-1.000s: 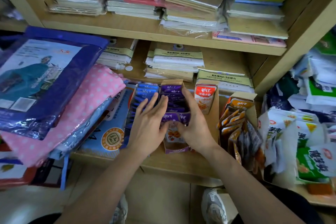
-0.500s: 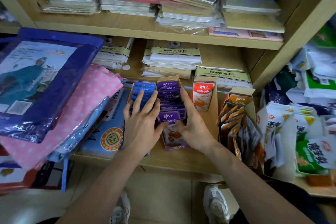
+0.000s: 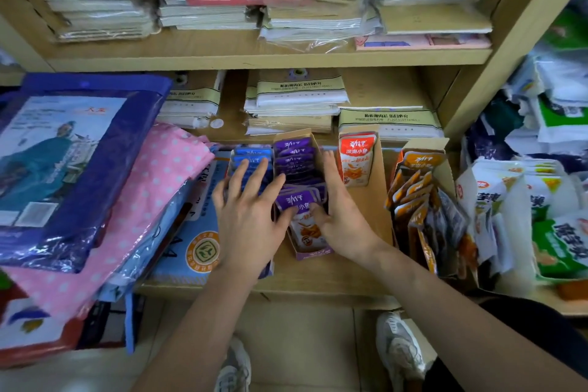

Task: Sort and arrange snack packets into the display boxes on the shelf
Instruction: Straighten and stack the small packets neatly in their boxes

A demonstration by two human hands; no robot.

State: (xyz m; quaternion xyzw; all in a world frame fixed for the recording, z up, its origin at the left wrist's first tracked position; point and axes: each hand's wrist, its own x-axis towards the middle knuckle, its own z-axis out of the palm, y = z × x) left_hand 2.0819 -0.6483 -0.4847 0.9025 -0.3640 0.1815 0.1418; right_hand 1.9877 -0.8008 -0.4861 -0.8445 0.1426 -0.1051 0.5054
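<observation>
- The shelf (image 3: 318, 282) carries the display boxes side by side; its bare front edge lies just below both wrists.
- The orange box (image 3: 445, 169) stands well right of the right hand's fingers. It is crowded with orange packets (image 3: 410, 197) that lean forward and spill over its front.
- The tan box (image 3: 380, 200) sits just beside the right hand's knuckles and holds a single upright red packet (image 3: 356, 157) at its back.
- The purple box (image 3: 313, 253) lies between the two hands, with a row of purple packets (image 3: 294, 200) standing one behind another; the front ones have slumped forward.
- The blue packets (image 3: 253, 153) stand in a box mostly hidden under the left hand's fingers.
- The left hand (image 3: 251, 219) is spread flat across the blue row, with its thumb touching the left edge of the front purple packet.
- The right hand (image 3: 343, 216) lies with straight fingers along the purple box's right wall, and its thumb presses on the same front packet.
- Judging by the look, the packets are light, thin, glossy foil pouches that are soft, slippery and quick to fan out or topple. They are best squared by pressing the stack from both sides, or lifted singly by pinching the flat sealed top edge, not the filled middle.
</observation>
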